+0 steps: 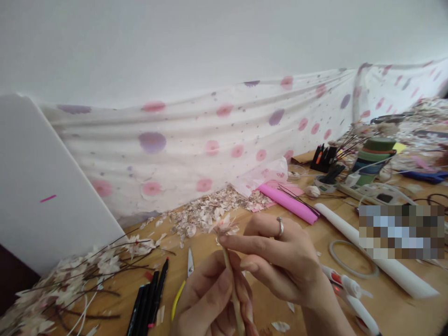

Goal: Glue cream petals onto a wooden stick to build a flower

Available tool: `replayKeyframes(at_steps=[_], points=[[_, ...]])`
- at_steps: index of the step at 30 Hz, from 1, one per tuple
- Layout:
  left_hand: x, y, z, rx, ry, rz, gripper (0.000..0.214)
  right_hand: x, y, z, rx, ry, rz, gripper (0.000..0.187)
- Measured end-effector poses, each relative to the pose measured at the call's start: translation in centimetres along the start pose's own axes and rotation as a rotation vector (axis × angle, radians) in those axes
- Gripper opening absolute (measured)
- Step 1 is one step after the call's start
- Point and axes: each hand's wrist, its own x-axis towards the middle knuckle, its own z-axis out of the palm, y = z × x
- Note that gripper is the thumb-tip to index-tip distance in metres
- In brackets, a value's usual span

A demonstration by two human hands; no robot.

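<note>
Already, a flower head (227, 226) tops the stem (236, 303) at lower centre, clamped by fingers of the left hand (206, 298). The right hand (283, 254) touches the blossom, its grip unclear. Loose petals (205, 212) mid-frame remain unattached.

One left hand (206, 298) and one right hand (285, 261) are at one stick (235, 296) and one flower (226, 227). Left of them: one pair of scissors (190, 263), about four black markers (151, 298); beyond, one pink roll (289, 204); rightward, one white roll (388, 269).
</note>
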Motion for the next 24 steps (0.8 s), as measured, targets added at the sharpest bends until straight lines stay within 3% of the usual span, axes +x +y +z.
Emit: replayKeyframes(at_steps=[10, 24], points=[[-0.2, 0.35, 0.57, 0.012, 0.066, -0.028, 0.013, 0.14, 0.21, -0.09, 0.008, -0.006, 0.012, 0.035], [0.01, -0.13, 0.43, -0.058, -0.028, 0.021, 0.013, 0.24, -0.12, -0.34, 0.03, 0.056, -0.014, 0.035]])
